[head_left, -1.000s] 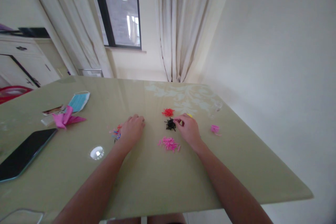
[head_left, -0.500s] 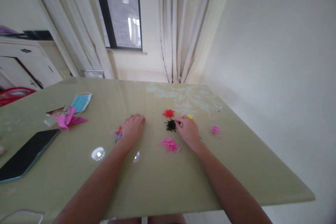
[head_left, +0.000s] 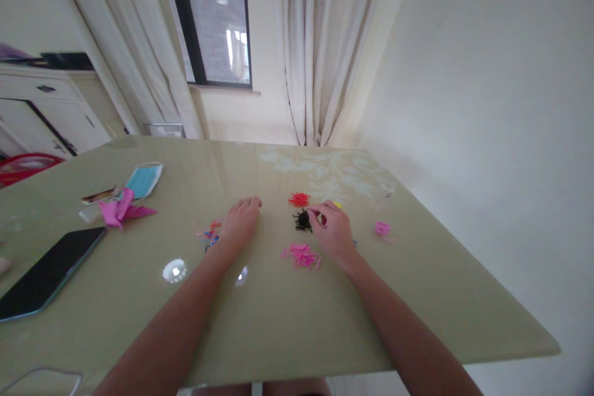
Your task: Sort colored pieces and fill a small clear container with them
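My right hand (head_left: pixel 331 232) is at the right edge of a small heap of thin black pieces (head_left: pixel 302 219), thumb and forefinger pinched together. What lies between those fingertips is too small to make out. Behind the black heap sits a heap of red pieces (head_left: pixel 299 199); in front of it are pink ones (head_left: pixel 301 255). Something yellow (head_left: pixel 337 205) and a bit of blue show partly from behind my right hand. My left hand (head_left: pixel 240 223) rests on the table, fingers stretched out, beside a mixed scatter of red, blue and dark pieces (head_left: pixel 211 236) that it partly covers.
A pink curled item (head_left: pixel 382 229) lies to the right. Over on the left are a black-screened tablet or phone (head_left: pixel 51 272), a pink folded thing (head_left: pixel 123 209) and a blue face mask (head_left: pixel 145 180). The glossy table (head_left: pixel 278 322) meets a wall (head_left: pixel 487 105) on the right.
My left hand has shifted slightly right, its fingers stretching out and uncovering more of the mixed pieces. My right hand stays pinched by the black heap, having moved only slightly.
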Tool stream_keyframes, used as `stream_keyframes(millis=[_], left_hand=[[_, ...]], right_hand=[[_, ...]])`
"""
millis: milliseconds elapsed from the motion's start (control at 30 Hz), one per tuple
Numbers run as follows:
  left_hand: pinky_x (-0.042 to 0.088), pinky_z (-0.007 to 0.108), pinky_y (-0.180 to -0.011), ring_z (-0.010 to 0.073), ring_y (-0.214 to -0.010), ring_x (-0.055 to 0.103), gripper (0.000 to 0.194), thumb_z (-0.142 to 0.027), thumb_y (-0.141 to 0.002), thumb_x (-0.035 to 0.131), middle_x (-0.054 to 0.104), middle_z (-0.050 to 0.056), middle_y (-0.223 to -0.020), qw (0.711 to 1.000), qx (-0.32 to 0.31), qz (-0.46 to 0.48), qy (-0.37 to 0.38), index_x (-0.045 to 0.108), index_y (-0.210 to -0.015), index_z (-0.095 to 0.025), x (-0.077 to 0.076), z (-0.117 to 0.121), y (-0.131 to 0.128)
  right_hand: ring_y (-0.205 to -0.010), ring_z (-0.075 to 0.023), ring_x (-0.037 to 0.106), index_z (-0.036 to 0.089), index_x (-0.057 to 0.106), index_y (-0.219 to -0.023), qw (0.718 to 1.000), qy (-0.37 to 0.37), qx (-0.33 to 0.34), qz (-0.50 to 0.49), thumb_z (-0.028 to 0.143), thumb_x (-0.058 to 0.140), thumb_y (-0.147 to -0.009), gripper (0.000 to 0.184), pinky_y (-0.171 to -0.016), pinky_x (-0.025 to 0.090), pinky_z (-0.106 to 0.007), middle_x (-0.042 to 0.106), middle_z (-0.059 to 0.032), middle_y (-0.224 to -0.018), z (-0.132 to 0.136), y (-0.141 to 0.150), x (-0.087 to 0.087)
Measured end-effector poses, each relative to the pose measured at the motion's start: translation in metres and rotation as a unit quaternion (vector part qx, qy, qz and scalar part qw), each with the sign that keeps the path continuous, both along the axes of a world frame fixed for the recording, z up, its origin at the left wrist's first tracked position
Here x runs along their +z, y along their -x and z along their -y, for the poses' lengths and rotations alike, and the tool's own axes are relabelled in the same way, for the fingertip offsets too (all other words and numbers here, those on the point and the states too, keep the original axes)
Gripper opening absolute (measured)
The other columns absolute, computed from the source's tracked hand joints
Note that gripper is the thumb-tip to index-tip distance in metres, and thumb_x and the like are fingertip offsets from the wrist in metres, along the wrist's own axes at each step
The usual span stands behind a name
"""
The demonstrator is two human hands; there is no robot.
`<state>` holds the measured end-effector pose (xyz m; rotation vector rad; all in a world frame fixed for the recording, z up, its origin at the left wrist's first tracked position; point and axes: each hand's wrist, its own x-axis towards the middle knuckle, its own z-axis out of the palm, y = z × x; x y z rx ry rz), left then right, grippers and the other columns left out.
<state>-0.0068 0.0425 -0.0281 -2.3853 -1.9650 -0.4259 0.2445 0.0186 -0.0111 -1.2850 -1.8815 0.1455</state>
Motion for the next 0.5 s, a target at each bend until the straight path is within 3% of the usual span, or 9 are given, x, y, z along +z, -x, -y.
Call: stream_keyframes(millis=[67, 200, 333, 500], left_hand=[[0.053, 0.037, -0.094, 0.0239, -0.106, 0.069, 0.021, -0.015, -0.104, 0.046, 0.073, 0.012, -0.115, 0.993, -0.046, 0.101, -0.045, 0.062, -0.118, -0.016, 0.003, 0.003, -0.005], [0.056, 0.029, -0.083, 0.0165, -0.088, 0.071, 0.012, -0.024, -0.104, 0.057, 0.072, 0.005, -0.102, 0.935, -0.16, 0.265, -0.174, 0.063, -0.114, -0.019, 0.016, 0.021, -0.024], [0.056, 0.025, -0.084, 0.0141, -0.091, 0.07, 0.013, -0.022, -0.103, 0.061, 0.072, 0.004, -0.102, 0.892, -0.239, 0.3, -0.238, 0.065, -0.115, -0.021, 0.024, 0.041, -0.042], [0.056, 0.025, -0.083, 0.0139, -0.09, 0.07, 0.015, -0.016, -0.101, 0.062, 0.073, 0.005, -0.1, 0.871, -0.261, 0.331, -0.253, 0.066, -0.115, -0.021, 0.026, 0.049, -0.049]], right_hand=[[-0.069, -0.0178, 0.06, 0.019, 0.081, -0.1, 0.999, -0.001, 0.025, -0.022, 0.024, 0.061, -0.097, 0.021, -0.071, 0.047, -0.031, 0.071, -0.0065, -0.085, 0.003, 0.003, 0.002], [-0.067, -0.0163, 0.06, 0.018, 0.078, -0.112, 0.987, 0.055, 0.096, -0.119, 0.036, 0.069, -0.096, 0.025, -0.065, 0.048, -0.029, 0.072, -0.005, -0.083, 0.011, 0.009, 0.007], [-0.068, -0.0151, 0.063, 0.019, 0.077, -0.117, 0.953, 0.136, 0.17, -0.209, 0.044, 0.07, -0.096, 0.034, -0.061, 0.05, -0.027, 0.077, -0.0057, -0.09, 0.016, 0.012, 0.011], [-0.065, -0.014, 0.065, 0.021, 0.081, -0.108, 0.92, 0.179, 0.226, -0.266, 0.042, 0.071, -0.096, 0.027, -0.062, 0.054, -0.026, 0.079, -0.0055, -0.088, 0.018, 0.011, 0.013]])
